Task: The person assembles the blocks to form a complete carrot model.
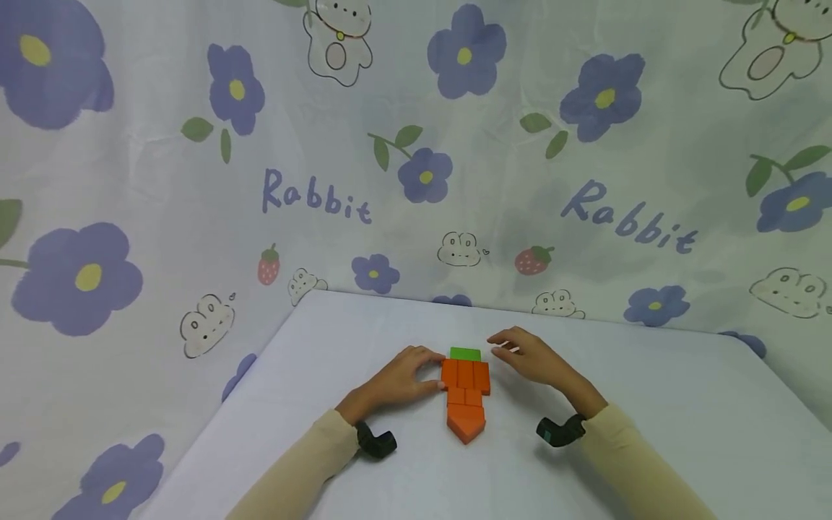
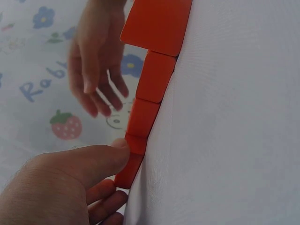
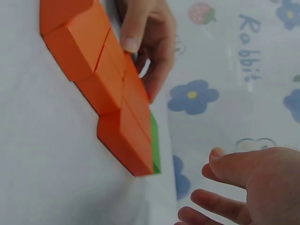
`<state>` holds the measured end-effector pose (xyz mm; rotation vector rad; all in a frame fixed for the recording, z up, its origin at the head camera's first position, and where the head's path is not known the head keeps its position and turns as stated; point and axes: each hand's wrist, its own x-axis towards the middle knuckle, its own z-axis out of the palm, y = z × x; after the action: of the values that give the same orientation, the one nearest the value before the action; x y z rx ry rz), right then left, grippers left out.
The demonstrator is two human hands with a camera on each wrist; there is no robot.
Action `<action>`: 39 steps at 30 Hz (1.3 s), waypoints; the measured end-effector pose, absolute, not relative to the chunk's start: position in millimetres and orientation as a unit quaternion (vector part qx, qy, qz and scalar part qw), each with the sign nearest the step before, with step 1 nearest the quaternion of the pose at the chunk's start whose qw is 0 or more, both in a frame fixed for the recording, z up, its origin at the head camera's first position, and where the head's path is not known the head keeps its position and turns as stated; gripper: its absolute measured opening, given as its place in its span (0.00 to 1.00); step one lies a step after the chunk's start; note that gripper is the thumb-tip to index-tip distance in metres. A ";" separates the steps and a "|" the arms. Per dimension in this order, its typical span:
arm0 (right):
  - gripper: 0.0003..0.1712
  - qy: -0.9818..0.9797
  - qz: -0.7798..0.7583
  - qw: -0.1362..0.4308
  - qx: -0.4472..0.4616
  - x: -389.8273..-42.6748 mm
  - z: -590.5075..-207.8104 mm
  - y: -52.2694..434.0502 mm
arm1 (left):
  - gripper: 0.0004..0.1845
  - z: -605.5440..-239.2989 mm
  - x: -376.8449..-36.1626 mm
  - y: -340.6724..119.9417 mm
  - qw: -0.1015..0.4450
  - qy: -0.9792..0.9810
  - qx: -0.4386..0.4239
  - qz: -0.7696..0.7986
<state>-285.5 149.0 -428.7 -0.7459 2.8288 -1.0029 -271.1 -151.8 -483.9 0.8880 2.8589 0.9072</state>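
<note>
Orange blocks (image 1: 465, 375) lie joined in a carrot-like shape on the white table, with a pointed block (image 1: 466, 422) at the near end and a green block (image 1: 465, 354) at the far end. My left hand (image 1: 403, 375) pinches the leftmost orange block (image 2: 129, 171) of the wide row. Its thumb (image 2: 110, 157) presses on the near side, while the fingers bend round the far end. To the right of the green block, my right hand (image 1: 529, 357) hovers apart from the shape with relaxed fingers and holds nothing.
The white table (image 1: 650, 390) ends at the back against a cloth (image 1: 494, 130) printed with flowers, rabbits and strawberries. Each wrist carries a black camera mount (image 1: 560, 431) below the hand.
</note>
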 end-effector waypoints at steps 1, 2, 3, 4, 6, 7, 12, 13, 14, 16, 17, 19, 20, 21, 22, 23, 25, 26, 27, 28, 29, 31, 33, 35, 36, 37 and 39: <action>0.16 0.914 -0.325 0.016 -0.243 -279.3 -425.7 156.6 | 0.30 -484.1 -270.9 -151.7 0.006 0.914 0.285 0.290; 0.16 0.914 -0.325 0.005 -0.243 -273.3 -423.0 164.2 | 0.30 -484.0 -270.7 -151.8 0.005 0.913 0.285 0.291; 0.16 0.913 -0.326 -0.003 -0.244 -267.1 -420.0 171.6 | 0.30 -483.5 -270.5 -151.9 0.003 0.912 0.287 0.292; 0.15 0.914 -0.324 -0.013 -0.244 -260.8 -417.6 179.2 | 0.30 -483.0 -270.5 -152.0 0.002 0.912 0.287 0.294; 0.15 0.916 -0.318 -0.030 -0.243 -247.3 -413.5 194.7 | 0.30 -481.9 -270.5 -151.9 0.001 0.910 0.288 0.297; 0.14 0.918 -0.313 -0.037 -0.242 -240.2 -412.2 202.7 | 0.30 -481.8 -270.6 -151.7 0.001 0.910 0.289 0.297; 0.14 0.924 -0.299 -0.078 -0.225 -205.0 -411.9 242.7 | 0.31 -482.1 -272.7 -150.5 0.007 0.910 0.292 0.293; 0.14 0.925 -0.299 -0.087 -0.219 -198.8 -413.8 250.6 | 0.31 -481.8 -272.9 -150.1 0.009 0.910 0.292 0.295; 0.14 0.925 -0.301 -0.096 -0.211 -193.1 -416.2 258.2 | 0.31 -481.6 -273.2 -149.7 0.009 0.909 0.292 0.296; 0.14 0.926 -0.305 -0.110 -0.192 -183.6 -424.0 273.0 | 0.30 -480.7 -273.4 -148.6 0.010 0.908 0.293 0.299; 0.14 0.927 -0.308 -0.115 -0.180 -179.8 -429.0 280.2 | 0.30 -480.4 -273.6 -148.0 0.009 0.907 0.295 0.300; 0.15 0.930 -0.315 -0.115 -0.150 -174.5 -439.6 293.3 | 0.30 -480.3 -273.8 -147.2 0.007 0.907 0.296 0.301; 0.15 0.931 -0.321 -0.109 -0.135 -173.4 -444.8 299.0 | 0.30 -480.5 -273.7 -147.0 0.006 0.907 0.296 0.300; 0.16 0.932 -0.328 -0.100 -0.119 -172.8 -450.1 304.3 | 0.30 -480.9 -273.4 -147.1 0.005 0.908 0.293 0.300; 0.17 0.931 -0.338 -0.088 -0.105 -172.5 -455.1 309.1 | 0.30 -481.4 -273.1 -147.3 0.005 0.909 0.290 0.300; 0.18 0.929 -0.350 -0.074 -0.092 -172.7 -459.7 313.2 | 0.29 -481.9 -272.5 -147.5 0.006 0.910 0.287 0.300; 0.20 0.923 -0.372 -0.047 -0.083 -174.0 -467.6 319.6 | 0.30 -482.5 -272.0 -148.6 0.008 0.911 0.282 0.300; 0.21 0.920 -0.381 -0.036 -0.087 -174.8 -470.9 322.2 | 0.30 -482.4 -272.4 -149.0 0.010 0.911 0.281 0.300; 0.21 0.916 -0.388 -0.029 -0.097 -175.1 -474.0 324.3 | 0.30 -482.2 -273.1 -149.1 0.011 0.911 0.282 0.299; 0.21 0.913 -0.390 -0.023 -0.115 -174.7 -477.3 325.9 | 0.30 -482.8 -272.6 -149.5 0.013 0.911 0.284 0.300; 0.20 0.913 -0.384 -0.023 -0.135 -174.4 -480.3 326.9 | 0.30 -483.1 -272.5 -149.6 0.013 0.910 0.286 0.301; 0.20 0.912 -0.367 -0.037 -0.179 -173.7 -485.0 327.9 | 0.31 -483.8 -272.9 -149.5 0.010 0.910 0.290 0.297; 0.20 0.911 -0.353 -0.061 -0.206 -173.6 -487.6 326.9 | 0.31 -483.4 -273.4 -149.2 0.006 0.909 0.290 0.298; 0.19 0.910 -0.340 -0.092 -0.218 -173.9 -488.8 324.5 | 0.30 -482.8 -273.6 -149.2 0.003 0.910 0.288 0.298; 0.19 0.909 -0.340 -0.104 -0.217 -173.8 -489.0 323.0 | 0.30 -482.5 -273.5 -149.3 0.004 0.911 0.286 0.298; 0.17 0.909 -0.337 -0.116 -0.214 -173.7 -489.1 321.4 | 0.30 -482.0 -273.2 -149.3 0.005 0.911 0.284 0.299; 0.14 0.913 -0.326 -0.136 -0.205 -172.6 -488.9 318.6 | 0.30 -482.6 -273.2 -149.8 0.007 0.911 0.283 0.301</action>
<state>-172.6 318.6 -488.9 -0.7062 3.1463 -1.1228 -273.2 -149.8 -482.6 0.8837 2.8483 0.9417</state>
